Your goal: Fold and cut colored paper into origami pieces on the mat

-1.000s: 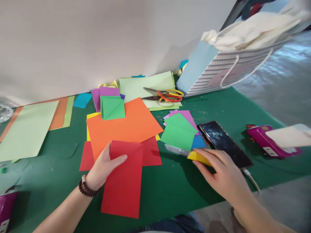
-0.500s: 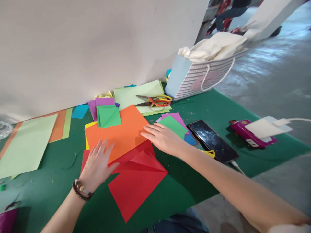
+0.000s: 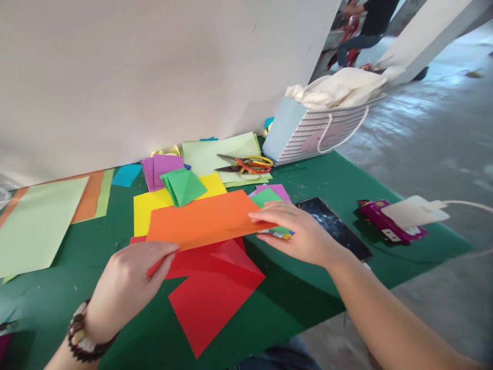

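An orange paper sheet (image 3: 204,218) is lifted above the green mat (image 3: 319,177), held at two sides. My left hand (image 3: 125,285), with a bead bracelet at the wrist, pinches its near left edge. My right hand (image 3: 298,234) grips its right edge, thumb underneath. Below the orange sheet lie red sheets (image 3: 210,293), one with a folded corner. A yellow sheet (image 3: 148,208) shows behind it, with a folded green piece (image 3: 183,186) on top.
Scissors (image 3: 246,164) lie on light green paper at the back. A black phone (image 3: 335,226) lies right of my right hand, a magenta device (image 3: 389,226) further right. A striped bag (image 3: 327,128) holding cloth stands back right. Light green sheets (image 3: 36,223) lie at left. A person sits far behind.
Both hands moved from lying flat on the papers to gripping the orange sheet, which has lifted off the pile and uncovered the yellow sheet. The green folded piece slid back.
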Available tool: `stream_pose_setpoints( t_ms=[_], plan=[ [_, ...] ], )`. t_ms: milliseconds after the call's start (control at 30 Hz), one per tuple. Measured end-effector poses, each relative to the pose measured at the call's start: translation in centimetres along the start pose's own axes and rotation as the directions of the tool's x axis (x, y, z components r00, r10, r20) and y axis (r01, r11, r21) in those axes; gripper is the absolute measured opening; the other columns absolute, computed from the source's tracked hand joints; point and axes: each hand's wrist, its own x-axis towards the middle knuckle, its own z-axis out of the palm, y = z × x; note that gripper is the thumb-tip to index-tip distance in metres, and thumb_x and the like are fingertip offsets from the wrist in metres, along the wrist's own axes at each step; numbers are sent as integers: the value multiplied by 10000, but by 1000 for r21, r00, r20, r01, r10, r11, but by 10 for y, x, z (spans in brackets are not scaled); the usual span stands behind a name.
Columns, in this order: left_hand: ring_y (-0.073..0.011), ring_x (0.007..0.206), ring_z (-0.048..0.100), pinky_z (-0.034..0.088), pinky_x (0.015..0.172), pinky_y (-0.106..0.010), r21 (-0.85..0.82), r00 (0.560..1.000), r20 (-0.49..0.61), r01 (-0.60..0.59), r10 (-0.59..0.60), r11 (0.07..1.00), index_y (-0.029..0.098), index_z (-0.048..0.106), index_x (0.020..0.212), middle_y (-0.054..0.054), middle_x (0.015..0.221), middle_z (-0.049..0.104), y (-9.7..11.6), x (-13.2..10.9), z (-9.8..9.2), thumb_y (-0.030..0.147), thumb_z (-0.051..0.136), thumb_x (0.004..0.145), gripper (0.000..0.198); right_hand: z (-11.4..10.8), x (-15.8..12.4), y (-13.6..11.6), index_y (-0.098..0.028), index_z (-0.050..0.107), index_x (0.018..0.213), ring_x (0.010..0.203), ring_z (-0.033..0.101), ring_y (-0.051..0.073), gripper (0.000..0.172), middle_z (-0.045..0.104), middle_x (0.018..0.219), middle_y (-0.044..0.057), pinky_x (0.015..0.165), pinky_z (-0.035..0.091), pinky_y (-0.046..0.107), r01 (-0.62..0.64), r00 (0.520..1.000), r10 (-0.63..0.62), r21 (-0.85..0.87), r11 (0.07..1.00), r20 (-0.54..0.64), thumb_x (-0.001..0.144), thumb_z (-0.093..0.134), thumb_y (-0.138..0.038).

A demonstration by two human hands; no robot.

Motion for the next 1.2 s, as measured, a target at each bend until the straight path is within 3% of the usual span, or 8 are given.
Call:
stream_pose_setpoints(
  t_ms=[133,233,367,533,667,867,1033,1200],
  plan=[
    [-185,852,720,572,712,-244,-115,963,223,183,-154,976,331,696,1053,43,989,745,-10,-7,-17,438,544,889,248,-2,1,20,-237,698,913,939,682,214,189,729,969,42,846,552,352,-358,929,292,354,864,227,821,655,-396],
    [-256,950,704,593,726,-305,-140,901,318,351,-293,926,343,675,1130,9,1097,719,-32,-7,-29,537,633,776,405,14,6,38,-216,679,897,849,698,231,332,729,910,54,786,566,374,-509,845,525,450,734,100,766,657,-519],
    [-280,854,720,591,739,-352,-343,753,366,656,-547,673,237,652,1093,-52,952,747,-66,3,-24,592,676,676,547,41,11,50,-219,574,1179,921,682,253,510,705,1032,80,769,563,399,-583,764,644,400,707,-26,809,567,-570],
    [-265,731,712,555,729,-348,-293,643,510,754,-571,588,205,605,942,-33,705,727,-79,16,5,611,677,629,518,60,11,46,-219,527,1274,939,660,297,607,674,1105,119,819,523,467,-673,708,702,231,703,-74,787,593,-573],
    [-261,743,698,539,707,-346,-280,649,522,744,-554,607,214,597,766,-36,740,711,-77,16,15,613,641,649,418,61,12,43,-199,556,1251,1055,611,325,597,644,1178,137,890,481,467,-679,712,695,155,718,-101,797,558,-586],
    [-316,1207,536,473,955,-373,-291,656,432,751,-619,593,216,642,816,-77,1402,503,-84,12,17,592,695,574,450,59,11,45,-163,574,1191,1027,615,330,647,647,1164,147,833,489,435,-733,673,736,62,677,-71,782,503,-658],
    [-285,1023,655,534,872,-398,-355,645,472,763,-601,540,203,610,1049,-104,1311,577,-83,11,17,555,709,594,584,56,11,43,-172,595,1129,959,634,332,650,672,1081,144,784,486,428,-758,651,759,40,651,-15,790,451,-708],
    [-287,1161,579,507,943,-407,-388,677,476,735,-562,557,190,583,1137,-100,1287,585,-81,12,16,482,704,653,578,56,9,44,-197,603,1125,938,645,327,626,685,1043,131,770,495,430,-731,679,734,72,678,-15,799,459,-713]
  ],
)
